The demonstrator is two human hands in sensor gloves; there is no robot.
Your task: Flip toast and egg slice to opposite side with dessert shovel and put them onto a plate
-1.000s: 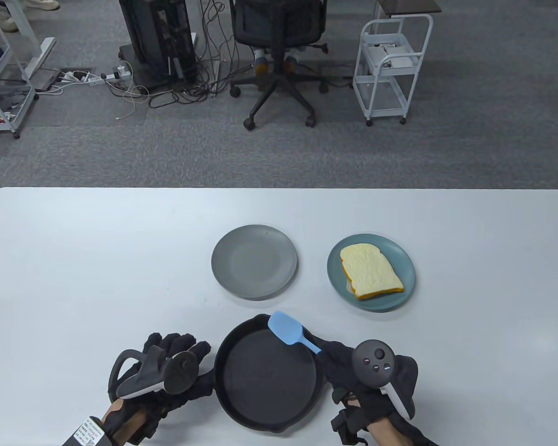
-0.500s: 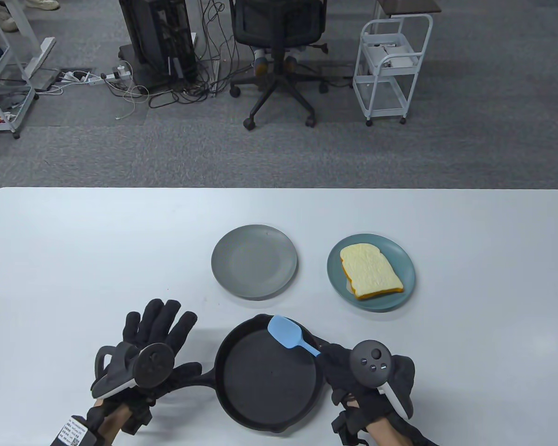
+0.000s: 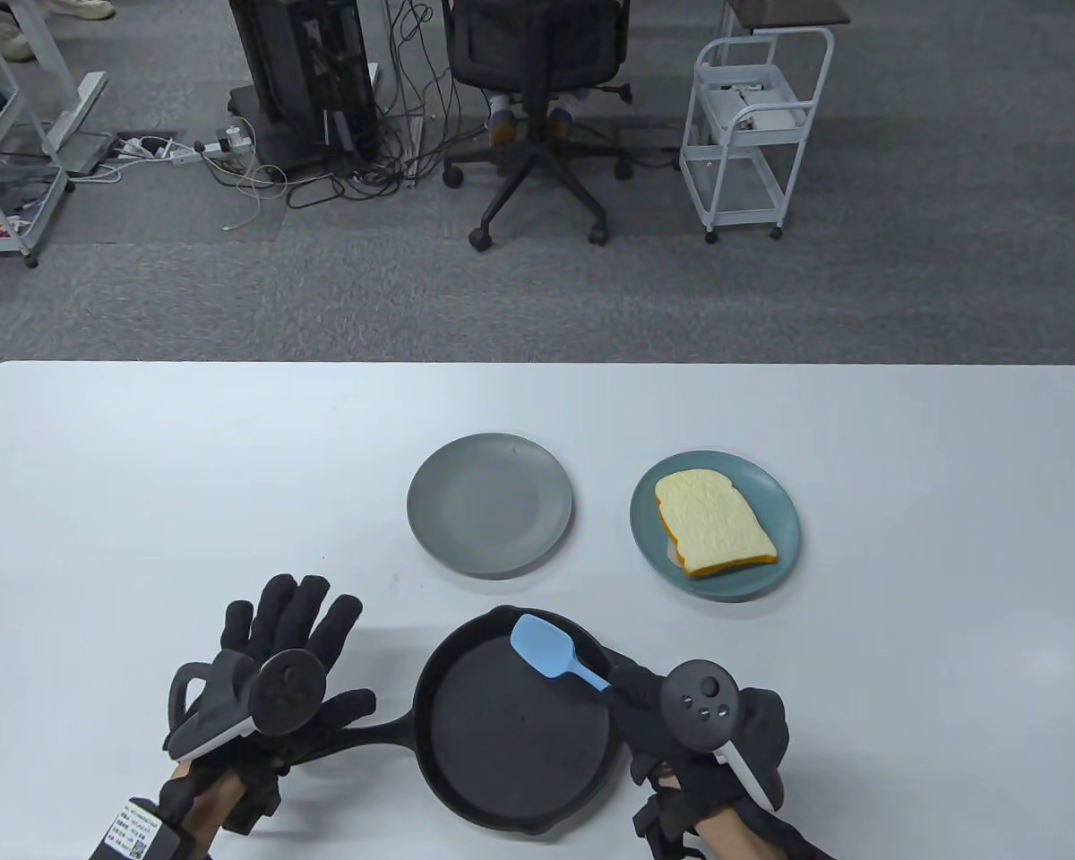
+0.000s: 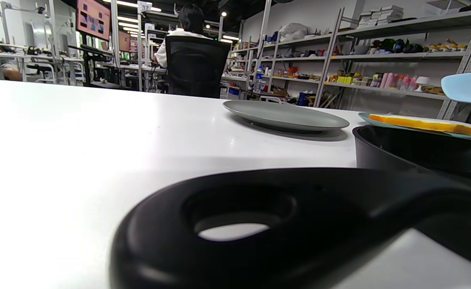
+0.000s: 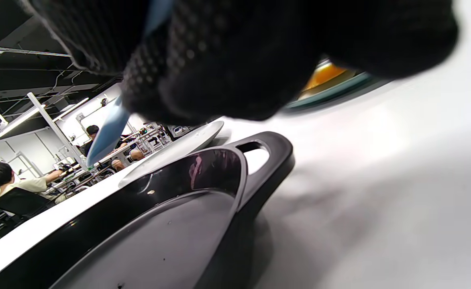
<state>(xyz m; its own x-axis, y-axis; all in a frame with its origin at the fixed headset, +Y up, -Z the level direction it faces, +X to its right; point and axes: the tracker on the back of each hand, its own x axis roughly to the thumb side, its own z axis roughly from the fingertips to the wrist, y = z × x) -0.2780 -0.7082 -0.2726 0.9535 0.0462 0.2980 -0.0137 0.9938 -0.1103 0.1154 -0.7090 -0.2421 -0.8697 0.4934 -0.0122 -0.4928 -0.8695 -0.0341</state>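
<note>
The black pan point(image 3: 511, 726) fills the near worktop point(image 3: 143, 466) between both hands. Beyond it, the grey plate point(image 3: 489, 504) and teal plate point(image 3: 735, 573) stand apart, with bare worktop between and around them.

Toast point(image 3: 715, 522) flat on teal plate point(image 3: 775, 502); blue shovel point(image 3: 545, 647) over pan point(image 3: 511, 739).

Both of your hands wear black fabric gloves. Your left hand point(image 3: 269, 681) carries a dark grey tracker point(image 3: 260, 699) strapped to its back — a round disc face, a looped ring at one side and a pale underside. A white label with small print and a QR-like code point(image 3: 143, 820) wraps your left wrist, with bare skin showing beside it. Your right hand point(image 3: 708, 735) bears a matching tracker point(image 3: 703, 697) with small buttons on its round face and a white-edged stem. Up close, the right glove shows a dotted grip texture point(image 5: 187, 52).
</note>
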